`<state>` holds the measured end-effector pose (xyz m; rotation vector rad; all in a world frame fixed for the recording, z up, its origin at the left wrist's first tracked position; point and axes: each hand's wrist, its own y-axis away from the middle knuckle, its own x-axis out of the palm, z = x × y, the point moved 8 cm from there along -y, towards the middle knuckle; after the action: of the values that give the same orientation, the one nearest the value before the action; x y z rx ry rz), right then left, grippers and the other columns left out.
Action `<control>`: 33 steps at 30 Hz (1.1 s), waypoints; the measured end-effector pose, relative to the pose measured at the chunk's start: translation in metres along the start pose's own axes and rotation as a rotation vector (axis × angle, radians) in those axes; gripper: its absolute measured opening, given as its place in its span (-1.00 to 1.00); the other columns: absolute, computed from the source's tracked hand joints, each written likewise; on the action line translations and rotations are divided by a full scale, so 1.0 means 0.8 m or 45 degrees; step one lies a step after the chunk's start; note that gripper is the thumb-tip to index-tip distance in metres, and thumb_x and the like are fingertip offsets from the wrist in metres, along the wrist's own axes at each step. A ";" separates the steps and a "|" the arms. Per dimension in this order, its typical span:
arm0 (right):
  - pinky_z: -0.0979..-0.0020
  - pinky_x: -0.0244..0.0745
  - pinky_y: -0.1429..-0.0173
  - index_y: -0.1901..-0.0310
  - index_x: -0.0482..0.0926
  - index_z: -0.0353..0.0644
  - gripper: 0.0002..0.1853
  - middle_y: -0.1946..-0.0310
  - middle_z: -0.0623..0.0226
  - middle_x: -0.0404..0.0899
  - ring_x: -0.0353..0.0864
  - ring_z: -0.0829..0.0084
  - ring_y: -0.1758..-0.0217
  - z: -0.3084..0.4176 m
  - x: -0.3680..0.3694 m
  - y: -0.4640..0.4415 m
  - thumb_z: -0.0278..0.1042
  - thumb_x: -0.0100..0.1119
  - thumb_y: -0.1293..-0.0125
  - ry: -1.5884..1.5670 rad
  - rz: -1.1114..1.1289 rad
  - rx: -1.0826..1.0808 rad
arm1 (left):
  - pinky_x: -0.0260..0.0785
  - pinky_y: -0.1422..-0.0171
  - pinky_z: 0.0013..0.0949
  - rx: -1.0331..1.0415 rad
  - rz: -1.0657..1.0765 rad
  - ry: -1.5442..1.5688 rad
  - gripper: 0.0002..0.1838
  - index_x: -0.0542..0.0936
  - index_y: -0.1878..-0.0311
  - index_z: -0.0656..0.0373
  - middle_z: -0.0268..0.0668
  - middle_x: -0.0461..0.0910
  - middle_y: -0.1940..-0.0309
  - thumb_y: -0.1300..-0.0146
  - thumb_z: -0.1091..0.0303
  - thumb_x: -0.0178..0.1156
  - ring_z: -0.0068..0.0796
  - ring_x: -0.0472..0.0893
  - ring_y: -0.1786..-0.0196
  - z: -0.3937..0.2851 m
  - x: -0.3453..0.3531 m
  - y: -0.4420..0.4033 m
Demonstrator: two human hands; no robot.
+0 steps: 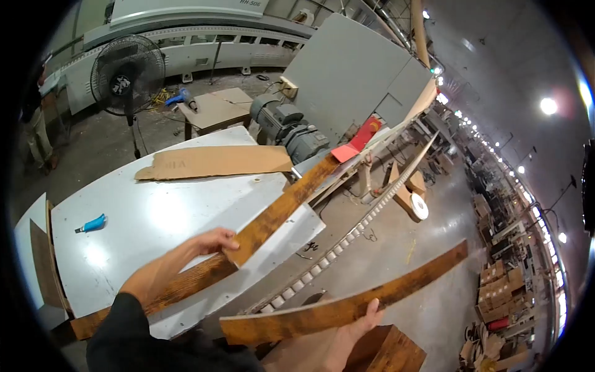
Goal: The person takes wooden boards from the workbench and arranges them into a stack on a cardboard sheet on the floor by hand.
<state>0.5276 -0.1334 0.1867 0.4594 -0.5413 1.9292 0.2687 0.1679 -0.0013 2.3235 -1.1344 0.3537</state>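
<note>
My left hand [214,240] is closed on the near end of a brown wood-grain board [279,214], which runs away from me to a red guard [356,144] on the machine. Beneath my left forearm, a second wood-grain board [189,285] lies along the edge of the white table [130,204]. My right hand [359,325] grips a third, long board [347,304] from below, with the thumb over its edge; this board is held out over the floor. More wood-grain boards [396,353] show below my right hand, partly hidden by it.
A cardboard sheet [217,162] and a blue-handled tool [93,224] lie on the table. Beyond stand a motor [288,127], a fan [127,74] and a grey cabinet [353,74]. A roller track [347,242] crosses at right. Another person [38,124] stands far left.
</note>
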 end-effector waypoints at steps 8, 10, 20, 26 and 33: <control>0.23 0.41 -0.22 -0.30 0.26 -0.24 -0.43 -0.15 0.20 0.41 0.45 0.28 -0.14 -0.190 0.086 0.080 -0.20 0.17 -0.34 -0.012 0.096 0.389 | 0.42 0.11 -0.49 0.053 -0.114 -0.087 -0.46 0.50 -0.19 0.36 -0.39 0.63 0.23 -0.17 0.34 0.35 -0.64 0.55 0.18 0.050 0.030 0.299; 0.25 0.38 -0.24 -0.33 0.23 -0.26 -0.36 -0.18 0.20 0.39 0.43 0.26 -0.16 -0.237 0.099 0.100 -0.07 0.15 -0.34 -0.006 0.120 0.524 | 0.37 0.08 -0.48 0.066 -0.138 -0.203 -0.44 0.49 -0.21 0.36 -0.43 0.62 0.21 -0.19 0.27 0.36 -0.67 0.50 0.17 0.029 0.048 0.365; 0.26 0.41 -0.22 -0.28 0.32 -0.20 -0.39 -0.13 0.25 0.47 0.45 0.31 -0.14 -0.341 0.214 0.217 0.06 0.07 -0.37 -0.476 0.459 0.855 | 0.46 -0.03 -0.39 -0.156 -0.244 -0.465 -0.45 0.49 -0.21 0.34 -0.17 0.63 0.06 -0.24 0.21 0.32 -0.44 0.56 0.00 0.010 -0.004 0.526; 0.23 0.11 -0.47 -0.50 -0.15 -0.14 -0.09 -0.46 0.14 0.03 0.12 0.22 -0.45 -0.360 0.241 0.274 -0.20 0.26 -0.30 0.212 0.227 0.702 | 0.47 0.06 -0.36 -0.050 -0.517 -0.101 -0.57 0.57 -0.05 0.37 -0.20 0.64 0.25 -0.20 0.27 0.31 -0.47 0.60 0.18 0.027 -0.135 0.559; 0.21 0.02 -0.50 -0.48 -0.17 -0.30 -0.11 -0.51 0.01 -0.16 -0.02 0.14 -0.53 -0.405 0.261 0.338 0.03 0.09 -0.39 0.511 0.584 0.880 | 0.33 -0.18 -0.31 0.195 -1.325 -0.303 -0.46 0.46 -0.18 0.35 -0.16 0.57 0.01 -0.26 0.15 0.24 -0.31 0.53 -0.10 0.027 -0.245 0.619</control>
<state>0.1736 0.1048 -0.0122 0.3732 0.3344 2.5571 -0.2426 0.0308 0.0628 2.7660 0.1283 -0.2396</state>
